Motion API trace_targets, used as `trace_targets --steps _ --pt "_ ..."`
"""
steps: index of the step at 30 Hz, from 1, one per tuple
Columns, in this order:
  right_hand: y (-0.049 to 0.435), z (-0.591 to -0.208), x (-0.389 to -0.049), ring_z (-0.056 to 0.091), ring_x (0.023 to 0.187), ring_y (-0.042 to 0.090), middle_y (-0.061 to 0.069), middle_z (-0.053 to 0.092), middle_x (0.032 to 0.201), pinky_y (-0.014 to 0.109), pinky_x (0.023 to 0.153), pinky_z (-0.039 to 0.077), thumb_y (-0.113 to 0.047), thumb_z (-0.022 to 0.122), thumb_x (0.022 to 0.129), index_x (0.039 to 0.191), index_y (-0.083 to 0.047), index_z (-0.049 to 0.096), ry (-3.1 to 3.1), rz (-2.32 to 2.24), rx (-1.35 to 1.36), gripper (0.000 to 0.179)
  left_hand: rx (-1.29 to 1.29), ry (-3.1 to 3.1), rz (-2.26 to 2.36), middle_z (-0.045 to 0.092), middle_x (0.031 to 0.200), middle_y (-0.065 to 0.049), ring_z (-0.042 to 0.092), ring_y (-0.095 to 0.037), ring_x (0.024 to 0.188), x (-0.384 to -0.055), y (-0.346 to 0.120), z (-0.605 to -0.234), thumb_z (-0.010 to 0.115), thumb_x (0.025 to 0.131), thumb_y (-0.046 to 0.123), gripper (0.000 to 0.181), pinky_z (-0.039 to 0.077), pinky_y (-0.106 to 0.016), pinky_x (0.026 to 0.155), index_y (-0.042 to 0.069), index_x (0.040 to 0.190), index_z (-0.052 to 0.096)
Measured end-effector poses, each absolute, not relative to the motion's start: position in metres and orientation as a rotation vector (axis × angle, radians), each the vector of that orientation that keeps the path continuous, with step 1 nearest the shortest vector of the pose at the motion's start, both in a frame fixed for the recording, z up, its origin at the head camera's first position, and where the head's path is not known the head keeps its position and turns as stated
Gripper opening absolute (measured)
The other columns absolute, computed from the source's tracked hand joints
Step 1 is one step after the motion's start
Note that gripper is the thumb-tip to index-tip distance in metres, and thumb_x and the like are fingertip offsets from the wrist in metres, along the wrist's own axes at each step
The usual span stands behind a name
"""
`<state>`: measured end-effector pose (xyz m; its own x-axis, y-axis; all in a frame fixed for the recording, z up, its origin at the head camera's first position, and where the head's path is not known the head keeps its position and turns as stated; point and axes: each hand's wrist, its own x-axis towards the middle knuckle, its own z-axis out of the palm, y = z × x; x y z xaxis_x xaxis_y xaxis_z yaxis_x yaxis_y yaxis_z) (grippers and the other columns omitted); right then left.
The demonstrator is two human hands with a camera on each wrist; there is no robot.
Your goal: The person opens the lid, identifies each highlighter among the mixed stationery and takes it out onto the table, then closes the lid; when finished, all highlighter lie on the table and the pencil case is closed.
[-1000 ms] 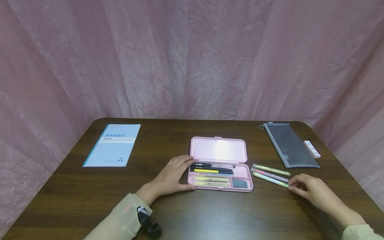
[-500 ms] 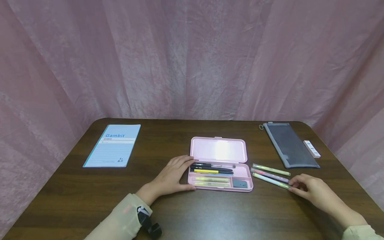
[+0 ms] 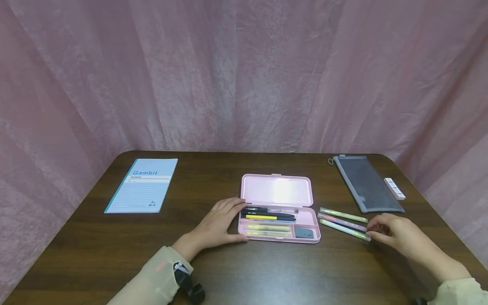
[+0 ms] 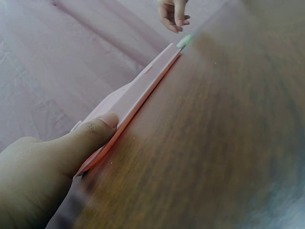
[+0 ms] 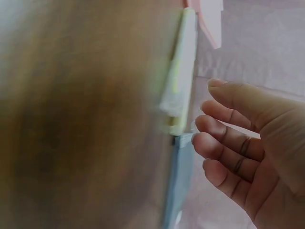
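Note:
In the head view, an open pink pencil case [image 3: 277, 192] lies mid-table with its lid folded back. Black pens [image 3: 259, 209], a yellow-and-black pen [image 3: 263, 217], pale yellow highlighters [image 3: 268, 231] and a grey eraser [image 3: 303, 233] are inside. My left hand [image 3: 217, 222] holds the case's left end, thumb [image 4: 95, 132] against its front wall in the left wrist view. Right of the case lie three highlighters: yellow-green [image 3: 343, 214], purple [image 3: 342, 222] and white-green [image 3: 345, 230]. Close to their right ends, my right hand [image 3: 396, 233] has loosely bent fingers, holding nothing in the right wrist view.
A grey mesh zip pouch [image 3: 367, 184] lies at the back right, beside a small white block-like item [image 3: 394, 189]. At the back left is a light blue notebook [image 3: 142, 185]. A pink curtain [image 3: 236, 76] hangs behind the dark wooden table [image 3: 282, 271].
The right thumb and fingers have come off the white-green highlighter, and its right end has shifted slightly toward me. My left hand stays on the pencil case.

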<state>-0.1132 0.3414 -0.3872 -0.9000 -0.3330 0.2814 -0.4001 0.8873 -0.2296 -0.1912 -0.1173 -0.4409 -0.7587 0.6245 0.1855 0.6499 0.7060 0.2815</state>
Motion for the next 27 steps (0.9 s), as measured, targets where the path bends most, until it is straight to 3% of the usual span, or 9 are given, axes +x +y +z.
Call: trace_targets --steps 15,27 --pt "0.301 -0.335 -0.134 0.047 0.07 -0.008 -0.018 0.06 0.078 0.02 0.058 0.046 -0.019 0.075 0.081 0.089 -0.016 0.07 -2.954 0.374 0.737 0.01 -1.068 -2.819 -0.517 0.04 0.151 -0.004 0.034 -0.026 0.141 -0.192 -0.117 -0.442 0.065 0.075 0.069 0.094 0.028 -0.047 0.118 0.014 0.147 0.039" --pt "0.261 -0.32 -0.149 0.05 0.068 -0.002 -0.01 0.064 0.083 0.019 0.058 0.046 -0.022 0.072 0.085 0.095 -0.013 0.07 -3.042 0.517 0.833 0.014 -1.054 -2.827 -0.53 0.04 0.151 -0.004 0.035 -0.025 0.141 -0.193 -0.117 -0.443 0.066 0.074 0.069 0.094 0.028 -0.047 0.117 0.014 0.146 0.039"
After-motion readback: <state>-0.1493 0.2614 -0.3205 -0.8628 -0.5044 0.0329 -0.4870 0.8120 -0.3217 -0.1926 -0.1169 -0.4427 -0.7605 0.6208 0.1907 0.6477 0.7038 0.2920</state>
